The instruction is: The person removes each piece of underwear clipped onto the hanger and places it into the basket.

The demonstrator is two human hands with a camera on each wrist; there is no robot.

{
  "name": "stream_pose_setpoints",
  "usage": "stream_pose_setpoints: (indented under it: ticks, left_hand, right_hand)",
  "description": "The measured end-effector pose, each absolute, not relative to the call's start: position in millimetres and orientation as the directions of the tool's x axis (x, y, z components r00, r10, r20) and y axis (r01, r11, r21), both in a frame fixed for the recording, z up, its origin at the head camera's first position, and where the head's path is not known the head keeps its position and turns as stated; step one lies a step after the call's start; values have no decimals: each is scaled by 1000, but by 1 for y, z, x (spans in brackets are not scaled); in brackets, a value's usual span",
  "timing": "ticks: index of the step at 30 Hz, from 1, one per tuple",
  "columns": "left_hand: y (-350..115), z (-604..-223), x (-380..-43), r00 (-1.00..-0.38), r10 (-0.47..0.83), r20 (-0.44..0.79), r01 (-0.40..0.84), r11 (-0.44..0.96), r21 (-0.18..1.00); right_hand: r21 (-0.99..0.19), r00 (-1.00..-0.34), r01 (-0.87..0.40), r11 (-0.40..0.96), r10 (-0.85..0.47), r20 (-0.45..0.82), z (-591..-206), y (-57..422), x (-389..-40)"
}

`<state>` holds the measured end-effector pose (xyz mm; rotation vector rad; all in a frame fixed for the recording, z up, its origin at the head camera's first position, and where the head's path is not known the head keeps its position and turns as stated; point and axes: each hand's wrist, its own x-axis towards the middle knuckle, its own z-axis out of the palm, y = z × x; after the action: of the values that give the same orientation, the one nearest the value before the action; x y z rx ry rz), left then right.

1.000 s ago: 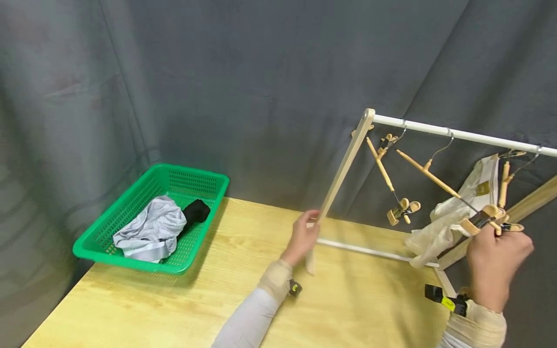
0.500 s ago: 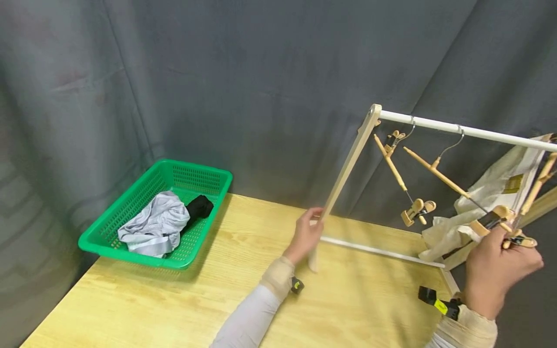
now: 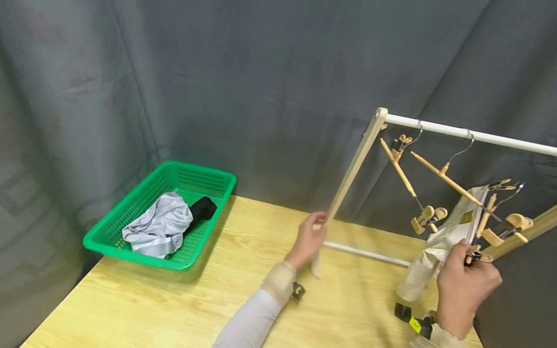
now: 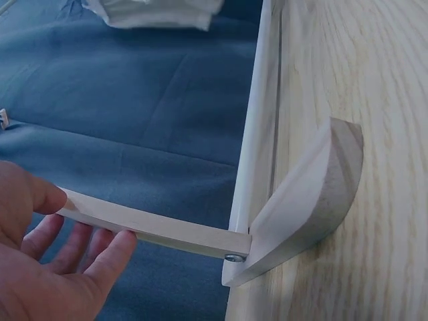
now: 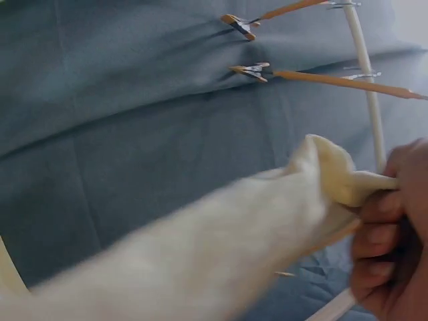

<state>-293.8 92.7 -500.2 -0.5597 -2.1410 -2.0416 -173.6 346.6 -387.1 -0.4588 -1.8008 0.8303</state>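
My left hand grips the wooden leg of a small clothes rack, low down. In the left wrist view, thumb and fingers close around that wooden bar. My right hand holds a wooden clip hanger near its lower clip, together with the edge of a cream garment. The hanger's hook stands below the rail, apart from it. From my fist, the cream cloth stretches away to the left in the right wrist view, blurred.
Two more clip hangers, one nearer and one farther left, hang on the rail without garments. A green basket on the table's left holds a light grey garment and a black cloth. A grey curtain stands behind.
The right hand has brought the hanger with the cream garment off the rail, down and to the left. The left hand keeps its grip on the leg.
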Motion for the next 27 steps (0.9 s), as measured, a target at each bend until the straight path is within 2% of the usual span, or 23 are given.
stream_pose_setpoints:
  ticks: [5, 10, 14, 17, 27]
  left_hand:
    - [89, -500, -292, -915, 194, 354, 365, 24, 931]
    - [86, -502, -291, -901, 191, 389, 400, 25, 916]
    - [87, -501, -292, -895, 197, 400, 412, 21, 911]
    - [88, -500, -293, -899, 207, 386, 399, 24, 917]
    - [84, -499, -291, -920, 200, 338, 353, 44, 935]
  right_hand:
    - [-708, -514, 36, 705, 621, 592, -389, 349, -162]
    - [-587, -685, 142, 797, 508, 523, -383, 348, -154]
    - [-490, -774, 213, 845, 452, 443, -374, 348, -147]
    - [-452, -787, 205, 868, 421, 450, -369, 347, -141]
    - [-448, -718, 67, 891, 355, 598, -362, 336, -123]
